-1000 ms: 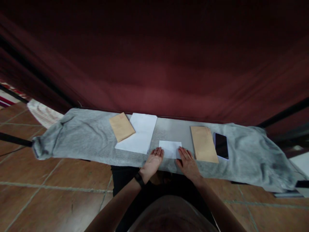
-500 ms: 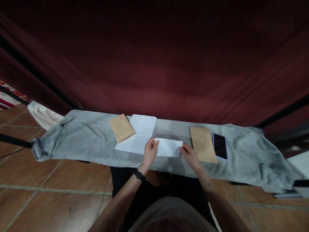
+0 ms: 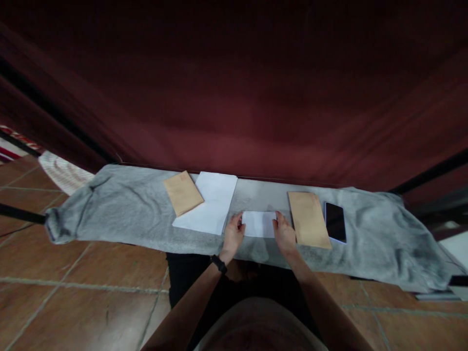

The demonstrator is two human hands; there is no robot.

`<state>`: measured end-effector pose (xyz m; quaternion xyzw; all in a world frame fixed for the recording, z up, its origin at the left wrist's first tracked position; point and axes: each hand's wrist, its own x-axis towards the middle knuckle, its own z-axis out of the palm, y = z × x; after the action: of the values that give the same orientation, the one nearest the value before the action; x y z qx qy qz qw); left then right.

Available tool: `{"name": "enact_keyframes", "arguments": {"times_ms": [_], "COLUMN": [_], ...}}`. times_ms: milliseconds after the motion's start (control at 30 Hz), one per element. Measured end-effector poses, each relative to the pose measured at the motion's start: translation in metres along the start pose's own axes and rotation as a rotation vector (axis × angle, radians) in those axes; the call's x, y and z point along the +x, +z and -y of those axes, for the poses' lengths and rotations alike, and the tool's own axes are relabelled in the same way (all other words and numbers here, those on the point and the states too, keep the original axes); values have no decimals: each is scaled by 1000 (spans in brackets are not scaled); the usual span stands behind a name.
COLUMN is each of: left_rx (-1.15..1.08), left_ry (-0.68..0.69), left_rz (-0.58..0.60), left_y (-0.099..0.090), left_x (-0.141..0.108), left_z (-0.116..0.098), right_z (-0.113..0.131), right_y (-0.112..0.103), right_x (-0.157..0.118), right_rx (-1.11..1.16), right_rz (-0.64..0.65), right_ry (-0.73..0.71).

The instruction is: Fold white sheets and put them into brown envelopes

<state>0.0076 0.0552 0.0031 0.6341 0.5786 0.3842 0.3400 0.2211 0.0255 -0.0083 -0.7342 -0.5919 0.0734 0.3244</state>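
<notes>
A folded white sheet of paper (image 3: pixel 259 224) is held between my two hands, low over the grey cloth. My left hand (image 3: pixel 234 236) grips its left edge, thumb on top. At the right edge, my right hand (image 3: pixel 284 235) pinches the same paper. Left of my hands lie larger white sheets (image 3: pixel 214 204), partly covered by a brown envelope (image 3: pixel 184 193). Just right of my right hand rests another brown envelope (image 3: pixel 310 220).
A phone (image 3: pixel 335 222) with a dark screen lies beside the right envelope. The grey cloth (image 3: pixel 124 204) covers the narrow bench and is rumpled at both ends. A dark red curtain (image 3: pixel 234 122) hangs behind, with tiled floor (image 3: pixel 109 273) in front.
My left hand has moved right and my right hand slightly left, closer together. The paper between them looks shorter and sits a little lower, clear of the white sheets.
</notes>
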Motion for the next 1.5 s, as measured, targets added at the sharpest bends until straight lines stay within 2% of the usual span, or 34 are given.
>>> {"name": "enact_keyframes", "arguments": {"times_ms": [100, 233, 333, 400, 500, 733, 833, 967, 1100, 1167, 1333, 1500], "left_rx": [184, 462, 616, 680, 740, 779, 781, 765, 753, 761, 775, 783], "left_ry": [111, 276, 385, 403, 409, 372, 354, 358, 452, 452, 394, 400], "left_rz": [4, 27, 133, 189, 202, 158, 132, 91, 238, 268, 244, 316], "left_y": [1, 8, 21, 28, 31, 14, 13, 29, 52, 57, 45, 30], "left_x": [-2, -15, -26, -30, -32, -27, -27, -28, -29, -27, -5, 34], "left_z": [-5, -13, -19, -20, -15, -3, -4, -12, -23, -26, -25, -36], "right_z": [5, 22, 31, 33, 32, 18, 11, 7, 6, 6, 2, 1], "right_y": [2, 9, 15, 17, 15, 5, 0, -2, -2, -2, -4, -6], "right_x": [-8, -30, -46, -52, -54, -56, -59, -62, -63, -63, -66, -68], "right_rx": [-94, -129, -198, -244, -286, -255, -250, -246, -279, -295, -273, -258], "right_rz": [-49, 100, 154, 160, 159, 81, 51, 36, 48, 48, 28, 14], "right_ry": [-165, -357, -415, -414, -390, -292, -283, -271, -264, -267, -268, -268]}}
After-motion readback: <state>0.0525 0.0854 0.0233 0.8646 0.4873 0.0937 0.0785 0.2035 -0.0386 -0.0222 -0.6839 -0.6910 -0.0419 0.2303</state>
